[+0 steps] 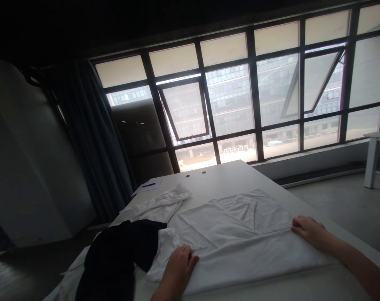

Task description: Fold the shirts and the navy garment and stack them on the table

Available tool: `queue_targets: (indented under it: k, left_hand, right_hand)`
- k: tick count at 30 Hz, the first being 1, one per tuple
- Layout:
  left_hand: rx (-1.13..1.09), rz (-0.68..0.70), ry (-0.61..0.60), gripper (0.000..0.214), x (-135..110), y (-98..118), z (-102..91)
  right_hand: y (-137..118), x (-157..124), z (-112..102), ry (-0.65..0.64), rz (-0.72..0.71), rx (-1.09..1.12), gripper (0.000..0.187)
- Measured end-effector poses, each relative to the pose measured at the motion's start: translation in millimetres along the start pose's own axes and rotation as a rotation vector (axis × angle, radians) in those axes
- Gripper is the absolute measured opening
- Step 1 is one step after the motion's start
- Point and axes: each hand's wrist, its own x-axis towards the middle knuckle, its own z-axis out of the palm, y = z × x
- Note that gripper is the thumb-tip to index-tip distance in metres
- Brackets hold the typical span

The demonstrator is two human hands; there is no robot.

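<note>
A white T-shirt (236, 251) lies spread over the near part of the table, with a fold running across it and wrinkles toward its far side. My left hand (179, 267) rests at its left end, fingers curled together on the fabric. At the right end my right hand (312, 233) pinches the shirt's edge between thumb and fingers. A black garment (114, 255) lies bunched just left of my left hand, hanging toward the near edge. Behind it is another crumpled white garment (158, 203).
The white table (221, 180) runs away toward a wall of windows (229, 100), two of them tilted open. Paper with a pen (149, 184) lies at its far left. A dark curtain (92, 138) hangs at left. Another white table (371, 159) stands at right.
</note>
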Motion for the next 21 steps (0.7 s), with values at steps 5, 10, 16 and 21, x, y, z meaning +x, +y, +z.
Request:
queue_targets:
  k: [5,10,16,21]
  left_hand:
    - [0.06,-0.021,0.037,0.018,2.0,0.7,-5.6]
    - [0.074,0.127,0.164,0.026,-3.3,25.8,-9.6]
    - [0.058,0.636,-0.039,0.06,-5.7,52.4,18.8]
    - [0.095,0.476,-0.089,0.071,-1.9,39.1,31.3]
  right_hand:
    - [7.6,0.9,2.6,0.079,0.083,-0.15,0.037]
    - [-51.3,-4.8,-0.5,0.368,0.027,-0.317,0.025]
    - [-194.4,-44.7,46.3,0.225,-0.508,0.049,0.038]
    - [-221.8,-63.9,74.0,-0.025,-0.645,0.108,0.068]
